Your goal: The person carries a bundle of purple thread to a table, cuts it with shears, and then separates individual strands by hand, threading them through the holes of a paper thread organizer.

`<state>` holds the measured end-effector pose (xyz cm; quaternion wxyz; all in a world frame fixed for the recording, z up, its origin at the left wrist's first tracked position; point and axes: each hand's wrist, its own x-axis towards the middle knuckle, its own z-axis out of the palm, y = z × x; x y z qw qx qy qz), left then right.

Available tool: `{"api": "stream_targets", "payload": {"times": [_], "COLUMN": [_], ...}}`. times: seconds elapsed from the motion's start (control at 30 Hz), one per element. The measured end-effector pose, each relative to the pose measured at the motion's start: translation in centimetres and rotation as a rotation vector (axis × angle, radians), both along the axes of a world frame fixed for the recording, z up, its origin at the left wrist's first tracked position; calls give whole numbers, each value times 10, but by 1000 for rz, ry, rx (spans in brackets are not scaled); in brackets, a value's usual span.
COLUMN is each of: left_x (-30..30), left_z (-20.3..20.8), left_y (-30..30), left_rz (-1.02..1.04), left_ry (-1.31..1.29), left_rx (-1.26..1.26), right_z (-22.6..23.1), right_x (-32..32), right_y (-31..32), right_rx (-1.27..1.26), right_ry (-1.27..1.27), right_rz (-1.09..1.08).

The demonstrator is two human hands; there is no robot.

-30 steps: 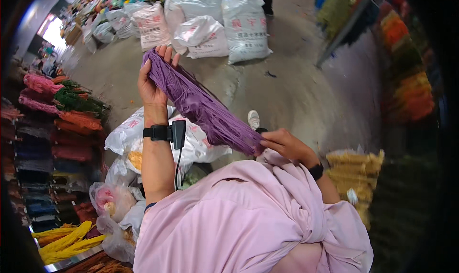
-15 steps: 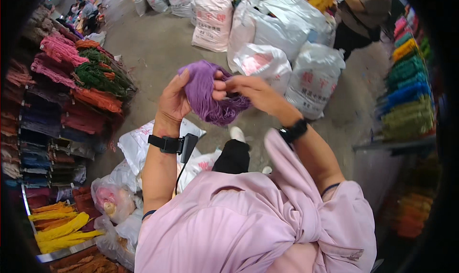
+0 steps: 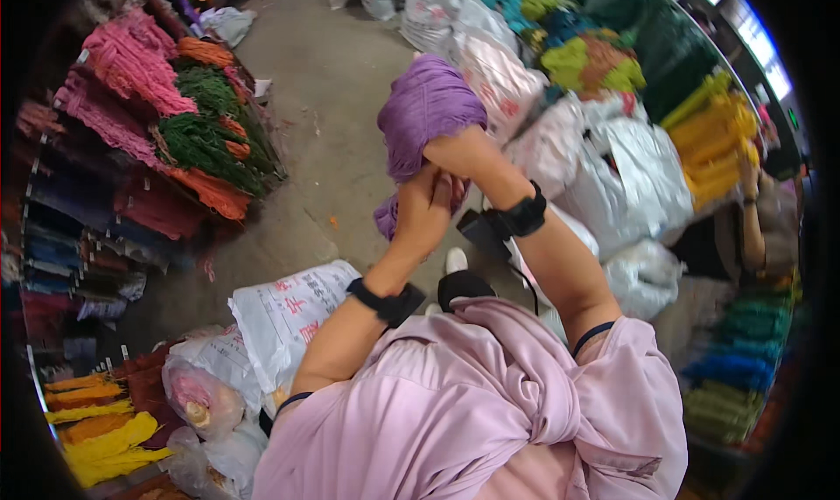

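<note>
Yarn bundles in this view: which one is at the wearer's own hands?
The light purple bundle, draped about the right hand, the left hand just below; the pink bundles at left lie stacked, well apart.

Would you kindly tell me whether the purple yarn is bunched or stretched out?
Bunched: the purple yarn forms a rounded mass at the right hand, a smaller clump beside the left hand.

White sacks (image 3: 430, 19) stand on the grey floor (image 3: 324, 89), probably concrete.
</note>
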<state>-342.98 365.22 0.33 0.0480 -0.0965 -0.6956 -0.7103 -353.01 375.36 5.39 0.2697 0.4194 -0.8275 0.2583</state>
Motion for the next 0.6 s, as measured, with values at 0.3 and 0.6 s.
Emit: {"api": "stream_targets", "payload": {"times": [0.3, 0.6], "left_x": [-330, -598], "left_z": [-60, -89], "left_y": [-215, -438], "left_rz": [629, 683], "left_ry": [649, -238], "left_rx": [-1180, -1320], "right_z": [-21, -99], "right_x": [-272, -598], "right_y": [-2, -16], "right_rx": [-40, 86], "right_ry": [255, -35], "right_rz": [-374, -418]}}
